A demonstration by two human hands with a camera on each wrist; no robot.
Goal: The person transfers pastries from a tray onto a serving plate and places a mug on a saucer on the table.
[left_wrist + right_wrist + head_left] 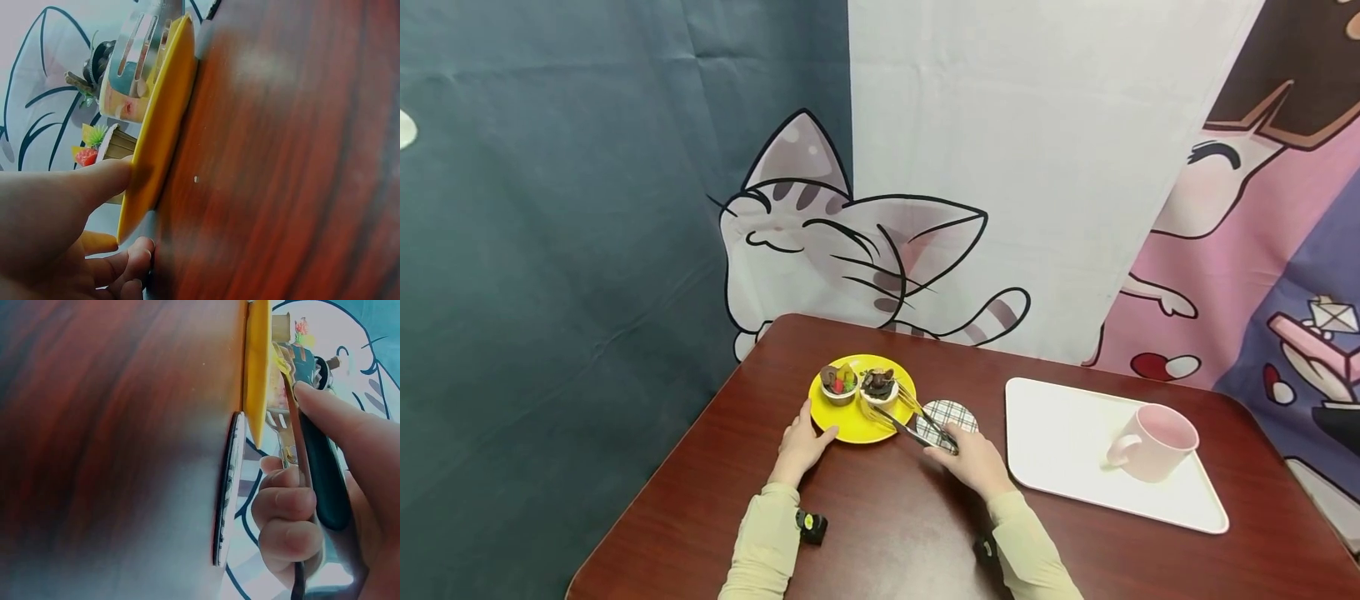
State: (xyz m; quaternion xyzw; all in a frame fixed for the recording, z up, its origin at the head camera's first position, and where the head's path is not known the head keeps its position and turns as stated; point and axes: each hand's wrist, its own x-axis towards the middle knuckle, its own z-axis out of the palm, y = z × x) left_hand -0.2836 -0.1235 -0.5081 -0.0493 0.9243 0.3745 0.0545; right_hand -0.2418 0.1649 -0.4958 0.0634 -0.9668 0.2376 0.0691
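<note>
A yellow plate bears two toy cupcakes on the table. My left hand holds the plate's near left edge, its thumb at the rim in the left wrist view and its fingers along the side. My right hand grips black-handled tongs with slotted metal heads. The heads stand on either side of the right cupcake, which has a dark topping in a pale cup. Beside it sits the left cupcake, topped with red, yellow and green fruit.
A round plaid coaster lies right of the plate, partly under the tongs and right hand. Farther right, a white tray carries a pink mug. Printed curtains hang behind the brown table.
</note>
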